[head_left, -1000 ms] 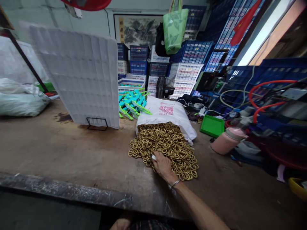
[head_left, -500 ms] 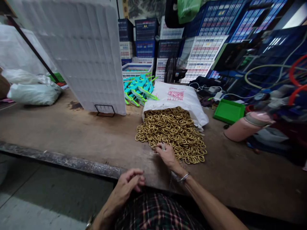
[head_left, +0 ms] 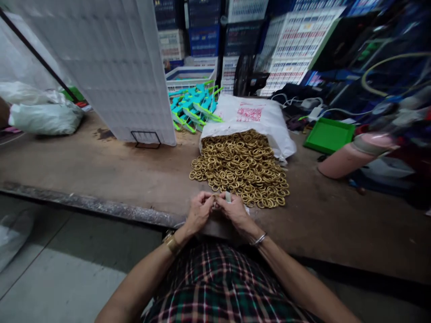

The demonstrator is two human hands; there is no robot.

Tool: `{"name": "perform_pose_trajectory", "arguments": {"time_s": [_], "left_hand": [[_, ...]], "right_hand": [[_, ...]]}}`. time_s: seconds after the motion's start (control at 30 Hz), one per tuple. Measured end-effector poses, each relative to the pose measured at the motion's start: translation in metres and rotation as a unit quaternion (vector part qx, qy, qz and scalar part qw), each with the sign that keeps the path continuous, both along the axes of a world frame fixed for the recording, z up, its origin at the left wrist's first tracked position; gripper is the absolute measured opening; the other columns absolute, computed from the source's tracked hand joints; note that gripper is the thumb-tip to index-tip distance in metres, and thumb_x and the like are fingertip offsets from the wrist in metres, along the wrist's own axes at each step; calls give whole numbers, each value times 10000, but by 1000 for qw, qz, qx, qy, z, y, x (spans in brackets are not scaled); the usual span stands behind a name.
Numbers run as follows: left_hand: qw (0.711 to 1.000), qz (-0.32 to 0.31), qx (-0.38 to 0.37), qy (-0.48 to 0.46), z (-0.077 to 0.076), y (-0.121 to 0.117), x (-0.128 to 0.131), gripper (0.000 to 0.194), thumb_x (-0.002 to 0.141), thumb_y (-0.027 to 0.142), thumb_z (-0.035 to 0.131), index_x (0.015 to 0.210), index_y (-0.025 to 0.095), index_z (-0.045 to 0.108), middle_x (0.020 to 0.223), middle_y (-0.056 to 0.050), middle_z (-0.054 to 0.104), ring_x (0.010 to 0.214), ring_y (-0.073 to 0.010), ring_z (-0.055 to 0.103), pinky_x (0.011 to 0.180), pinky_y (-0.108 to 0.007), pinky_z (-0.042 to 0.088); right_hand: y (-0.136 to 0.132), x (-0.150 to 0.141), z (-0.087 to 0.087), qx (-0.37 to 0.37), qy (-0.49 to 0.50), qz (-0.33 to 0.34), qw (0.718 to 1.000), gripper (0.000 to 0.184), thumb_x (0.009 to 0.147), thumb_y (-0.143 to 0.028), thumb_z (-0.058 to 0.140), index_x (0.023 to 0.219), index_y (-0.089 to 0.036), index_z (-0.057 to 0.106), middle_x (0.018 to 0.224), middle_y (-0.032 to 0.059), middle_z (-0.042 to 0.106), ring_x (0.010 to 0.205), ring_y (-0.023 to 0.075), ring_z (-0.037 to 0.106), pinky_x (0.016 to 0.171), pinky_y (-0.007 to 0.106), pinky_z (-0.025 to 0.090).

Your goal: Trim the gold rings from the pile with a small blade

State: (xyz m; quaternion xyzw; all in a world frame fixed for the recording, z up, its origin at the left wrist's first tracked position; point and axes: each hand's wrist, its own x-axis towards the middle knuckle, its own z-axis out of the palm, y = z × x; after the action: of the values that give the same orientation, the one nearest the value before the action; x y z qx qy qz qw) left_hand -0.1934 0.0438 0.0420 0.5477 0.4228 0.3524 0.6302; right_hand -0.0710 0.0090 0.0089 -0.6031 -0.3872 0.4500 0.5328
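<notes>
A brass-coloured ring (head_left: 215, 196) sits between the fingertips of my two hands, partly covered by them. Both my left hand (head_left: 199, 212) and my right hand (head_left: 235, 212) are closed, pinching it from either side. A small pale tool with a dark tip (head_left: 228, 196) sticks up from my right hand; its kind cannot be made out. Just beyond my fingers lies a heap of loose brass-coloured rings (head_left: 244, 168), spilling from the mouth of a white woven sack (head_left: 229, 107) with red print.
Left of the sack stands a tall white panel (head_left: 111, 72) by a black wire stand (head_left: 145, 140). Turquoise and green plastic parts (head_left: 193, 107) lie behind. To the right are a green tray (head_left: 330, 136) and a pink bottle (head_left: 350, 157). The workbench edge (head_left: 101, 209) runs close to me.
My left hand has risen from near my lap to meet my right hand. My right hand has drawn a ring back from the heap's edge. The view has tilted down.
</notes>
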Motion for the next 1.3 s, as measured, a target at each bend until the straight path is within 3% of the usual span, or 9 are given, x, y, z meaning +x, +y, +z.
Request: {"name": "perform_pose_trajectory", "arguments": {"time_s": [0.13,0.23,0.4,0.57,0.7,0.8,0.97,1.1,1.3], "left_hand": [[999,-12,-41,-9,-12,10,-2,195,706,326,612,699,133,580,536,38,539,447,-52,444,455,-172,340],[995,10,-87,-48,-14,17,-2,214,693,343,627,683,144,550,514,50,520,408,-44,432,429,-172,319],[986,25,-107,-123,12,25,0,219,672,319,659,671,149,521,515,51,510,391,-38,427,407,-172,299],[969,22,-158,-187,36,37,3,175,680,236,650,671,148,499,522,56,487,385,-35,407,389,-170,276],[936,23,-248,-249,38,51,6,126,716,177,609,674,139,497,527,59,456,400,-32,406,396,-161,278],[909,28,-309,-278,36,62,10,114,745,140,571,659,134,496,518,56,449,401,-33,403,400,-159,291],[876,66,-388,-278,30,76,18,169,786,98,496,621,133,477,501,47,444,386,-31,386,386,-148,289],[870,72,-409,-266,24,81,22,188,780,85,493,602,134,458,489,50,431,377,-27,377,381,-136,289],[870,62,-417,-254,18,81,28,200,794,90,473,600,136,461,469,56,404,374,-32,379,381,-135,292]], "right_hand": [[2,5,-9,-22,-98,8,995,320,752,-478,508,671,-174,568,508,-46,483,467,94,403,470,214,315],[-1,10,-11,-41,-248,18,968,268,793,-403,457,742,-172,584,586,-15,544,549,122,465,531,227,338],[-5,15,-9,-29,-550,49,833,224,816,-275,459,986,-176,567,851,68,631,679,165,524,586,254,308],[-4,12,0,17,-664,63,745,221,812,-312,479,923,-156,590,908,108,611,870,249,491,748,350,309],[-6,0,16,98,-643,53,758,265,808,-266,484,1028,-151,581,1072,119,579,1014,265,445,889,419,250],[-5,-6,20,137,-617,77,771,229,818,-237,471,994,-166,600,1044,98,602,1026,247,450,963,436,182],[6,6,-3,103,-622,117,767,200,806,-209,484,946,-147,613,964,104,620,936,237,477,896,397,269],[8,17,-24,126,-603,127,778,227,817,-186,460,1001,-150,588,1007,108,591,962,233,456,849,364,315],[3,18,-23,159,-567,104,802,218,811,-170,447,978,-149,585,998,109,584,976,235,466,862,379,338]]}}
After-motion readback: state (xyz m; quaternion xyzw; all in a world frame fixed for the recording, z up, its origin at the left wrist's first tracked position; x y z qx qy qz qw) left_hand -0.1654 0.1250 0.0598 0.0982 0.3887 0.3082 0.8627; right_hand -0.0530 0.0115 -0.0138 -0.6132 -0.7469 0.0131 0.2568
